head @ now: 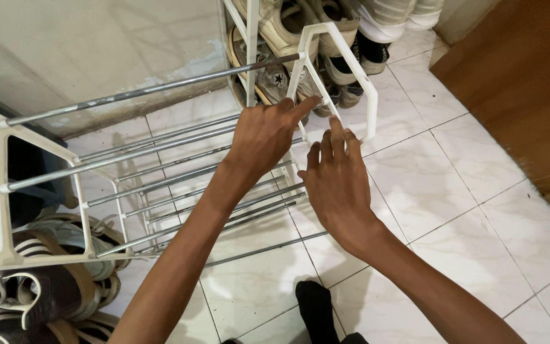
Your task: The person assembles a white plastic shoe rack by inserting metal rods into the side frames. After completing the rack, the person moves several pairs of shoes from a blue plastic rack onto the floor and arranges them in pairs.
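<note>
The floor (453,210) is taking up most of what you are seeing: pale marbled tiles running from near to far, with a brown wooden panel (529,95) closing off the far right and a light wall (97,44) standing at the far left.

Across the left and middle, the rack (160,165) is lying tipped over, its grey metal rods (154,89) running from the white end frame (4,191) at the near left to the other white end frame (358,76) in the middle, further off. That far frame is standing tilted just in front of a second rack (249,38) packed with shoes (288,32).

At the near left, sandals (39,286) are piling up under and beside the near end frame, dark and striped ones mixed.

Your left hand (265,137) is reaching over the rods, fingers curled, with the forefinger stretching out and touching the lower bar of the far frame. It is not gripping anything that shows.

Your right hand (338,185) is hovering just right of the left one, fingers straight and close together, their tips touching or nearly touching the same frame; I cannot tell which.

Your foot in a black sock (316,309) is standing on the tiles at the near edge, between your two forearms.
</note>
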